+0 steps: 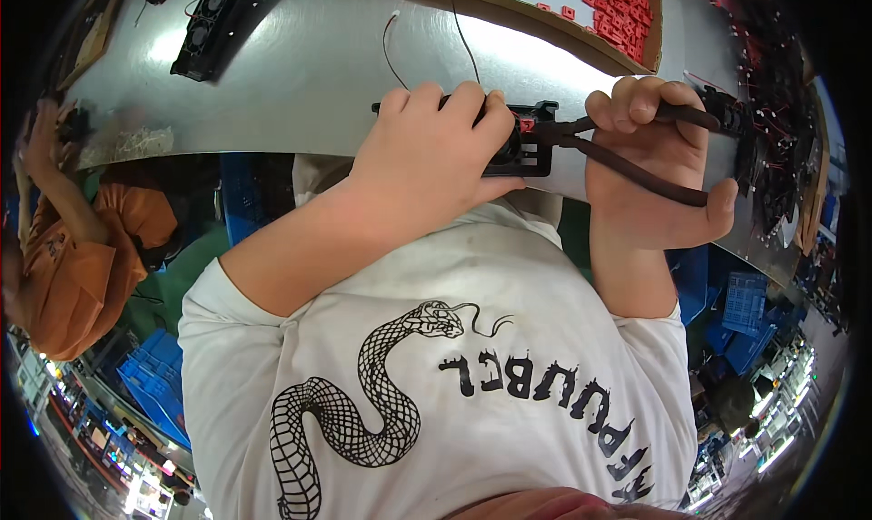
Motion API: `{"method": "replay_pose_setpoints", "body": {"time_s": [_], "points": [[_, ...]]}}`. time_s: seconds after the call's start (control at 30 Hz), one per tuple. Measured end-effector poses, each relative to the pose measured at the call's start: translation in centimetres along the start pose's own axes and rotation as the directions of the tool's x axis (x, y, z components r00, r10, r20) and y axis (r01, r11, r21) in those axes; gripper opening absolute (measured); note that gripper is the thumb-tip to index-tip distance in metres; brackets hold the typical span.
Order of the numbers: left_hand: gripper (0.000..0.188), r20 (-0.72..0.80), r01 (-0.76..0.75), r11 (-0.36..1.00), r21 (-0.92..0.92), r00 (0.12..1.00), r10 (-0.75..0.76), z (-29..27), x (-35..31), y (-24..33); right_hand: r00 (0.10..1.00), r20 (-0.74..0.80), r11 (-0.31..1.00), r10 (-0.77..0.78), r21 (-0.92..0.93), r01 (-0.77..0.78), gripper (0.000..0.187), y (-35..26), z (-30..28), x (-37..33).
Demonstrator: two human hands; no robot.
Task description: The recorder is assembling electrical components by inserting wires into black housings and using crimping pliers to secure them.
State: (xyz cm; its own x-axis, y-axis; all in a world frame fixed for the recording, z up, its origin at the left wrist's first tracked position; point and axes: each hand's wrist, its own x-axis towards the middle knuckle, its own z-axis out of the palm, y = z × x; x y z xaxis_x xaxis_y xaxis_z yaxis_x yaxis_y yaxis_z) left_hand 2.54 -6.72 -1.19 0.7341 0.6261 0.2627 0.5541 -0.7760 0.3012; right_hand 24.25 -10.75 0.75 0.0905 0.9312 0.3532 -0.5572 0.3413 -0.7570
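My left hand [427, 161] is closed over a black plastic housing [538, 167] near the table's front edge, covering much of it. My right hand [649, 157] grips dark-handled pliers [565, 131], fingers round the upper handle and thumb against the lower one. The handles are spread apart. The jaws reach the housing's right end, beside a small red part [527, 126] set in it; whether they pinch that part I cannot tell. Behind my left hand a thin dark wire [463, 40] rises, and another wire [389, 52] curves up with a pale tip.
A cardboard tray [509, 7] at the back holds many small red parts [618, 16]. Another black fan assembly [207, 28] lies at the far left. Black parts with wires pile up along the right [772, 129]. A person in orange [82, 257] works at the left; blue crates [156, 384] stand below.
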Motion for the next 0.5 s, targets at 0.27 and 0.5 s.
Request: {"method": "replay_pose_setpoints", "body": {"time_s": [0.27,0.5], "points": [[0.060,0.001,-0.056,0.998,-0.028,0.998,0.056,-0.2,0.5,-1.2,0.863,0.506,0.996,0.007,-0.076,0.037,0.064,0.2,-0.9,2.8],[0.060,0.179,-0.320,0.928,-0.191,0.918,0.353,-1.2,2.6,-3.7,0.747,0.539,0.913,0.390,-0.123,-0.388,0.074,-0.4,0.7,5.5]]}}
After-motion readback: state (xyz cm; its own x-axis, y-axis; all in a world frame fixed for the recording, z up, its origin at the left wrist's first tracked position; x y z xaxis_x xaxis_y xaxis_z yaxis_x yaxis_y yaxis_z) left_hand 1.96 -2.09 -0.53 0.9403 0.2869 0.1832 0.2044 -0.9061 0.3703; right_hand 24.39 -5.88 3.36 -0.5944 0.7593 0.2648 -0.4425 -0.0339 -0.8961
